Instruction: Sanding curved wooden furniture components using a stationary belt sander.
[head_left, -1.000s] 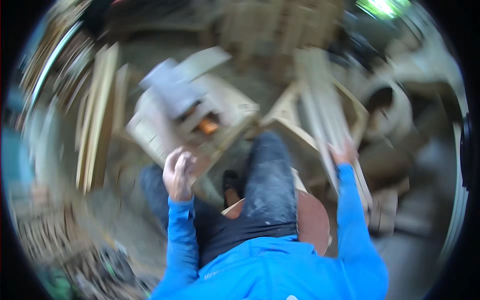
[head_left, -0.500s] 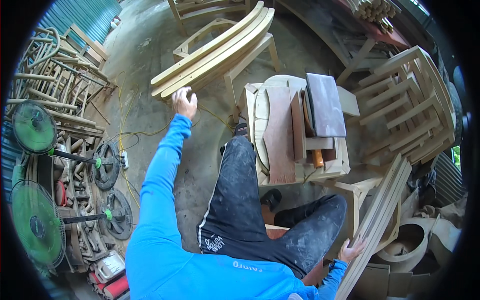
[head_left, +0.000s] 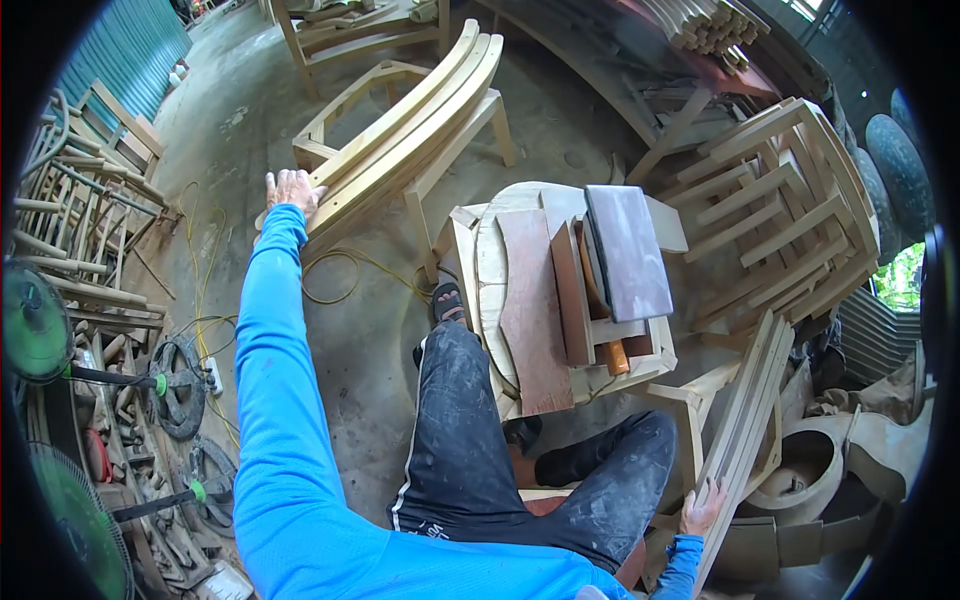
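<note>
At the near end of several pale curved wooden strips [head_left: 408,125], my left hand [head_left: 292,193] is closed over the outermost strip, its arm stretched out to the left. My right hand [head_left: 704,508] lies on a set of long straight wooden strips [head_left: 748,410], fingers apart along their upper face. These long strips slant up to the right from beside my leg. Between the two sets, in front of my knees, stands a pale wooden frame [head_left: 652,365]. On it are a reddish curved thin board [head_left: 532,310], upright brown boards [head_left: 571,295] and a grey flat slab [head_left: 628,252].
An orange handle [head_left: 617,357] shows under the slab. Slatted wooden frames [head_left: 785,215] are stacked at the right, above a round wooden shell [head_left: 800,470]. Green fans [head_left: 85,520] and piled wooden parts line the left. A yellow cord [head_left: 345,298] runs over the floor.
My left hand has reached outward and taken hold of the end of the curved strips. The view has shifted, and my right hand stays at the long straight strips.
</note>
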